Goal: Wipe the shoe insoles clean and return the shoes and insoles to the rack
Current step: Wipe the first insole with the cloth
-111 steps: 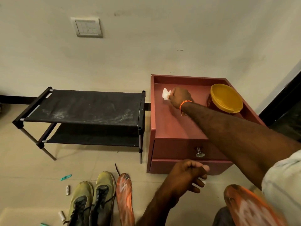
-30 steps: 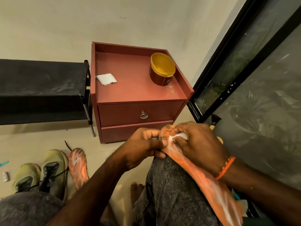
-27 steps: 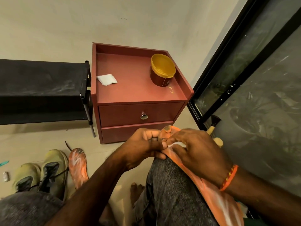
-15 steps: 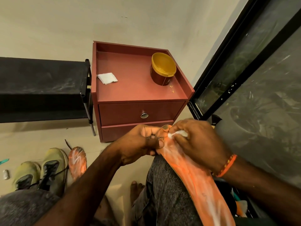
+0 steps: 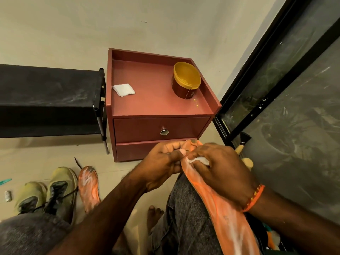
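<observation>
A: What does the jar [image 5: 185, 83] hold?
B: Contents hidden; lid on.
A: The hands?
B: Left hand [image 5: 161, 162] pinches the orange insole [image 5: 217, 205] across the knee; right hand [image 5: 219, 170] presses a white wipe [image 5: 199, 160] on it, heel cut off.

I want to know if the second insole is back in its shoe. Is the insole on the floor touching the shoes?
Cannot tell. In the head view the floor insole lies right beside the nearer shoe, outside it, but no clear gap or contact shows.

Orange insole [image 5: 220, 208] — white-streaked
</observation>
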